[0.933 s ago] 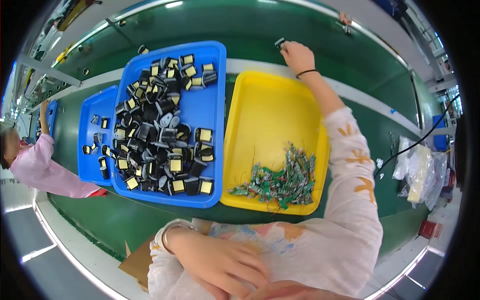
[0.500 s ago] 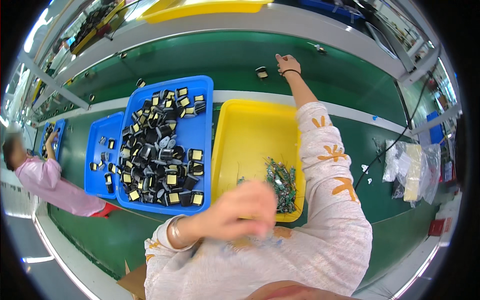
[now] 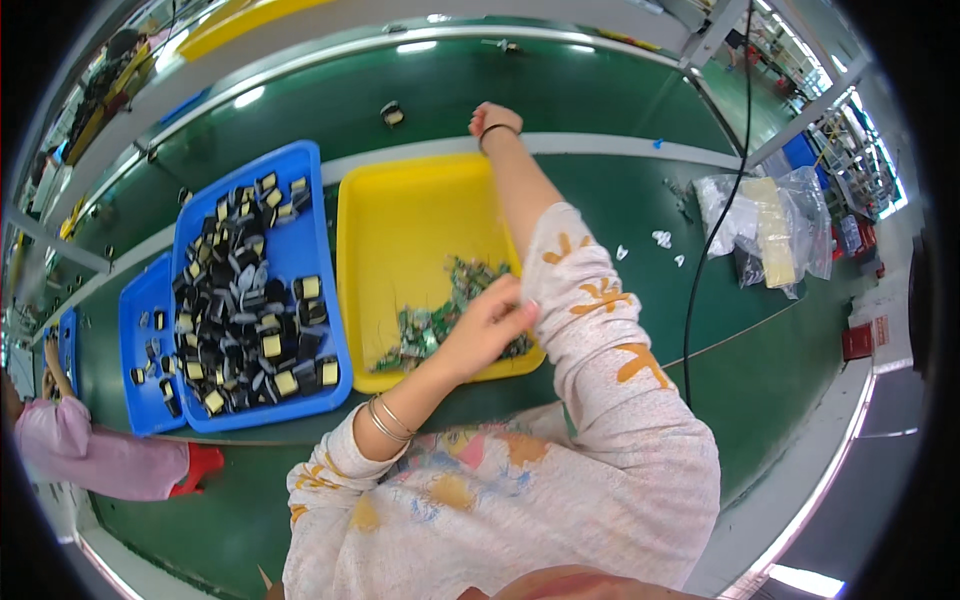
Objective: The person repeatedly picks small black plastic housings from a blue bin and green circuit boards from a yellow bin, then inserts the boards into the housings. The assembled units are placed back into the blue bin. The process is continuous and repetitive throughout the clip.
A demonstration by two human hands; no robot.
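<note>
My right hand [image 3: 495, 118], with a dark band on its wrist, is stretched far out onto the green belt beyond the yellow tray [image 3: 400, 215]. Its fingers are curled away from view. A small black and yellow component [image 3: 392, 114] lies on the belt just left of it. My left hand [image 3: 488, 318], bangles on the wrist, hovers over the tray's near right corner. Its fingertips are at a pile of small green circuit boards [image 3: 440, 315] and against my right sleeve. Whether it holds anything is hidden.
A large blue tray [image 3: 305, 200] heaped with black and yellow components sits left of the yellow one, with a smaller blue tray [image 3: 135, 310] further left. A person in pink [image 3: 85, 455] works at the far left. Clear plastic bags [image 3: 765, 225] and a black cable [image 3: 715, 240] lie on the right.
My left hand has come up from my lap and reached forward to the circuit boards. My right hand stays stretched out on the belt, and the view has shifted right.
</note>
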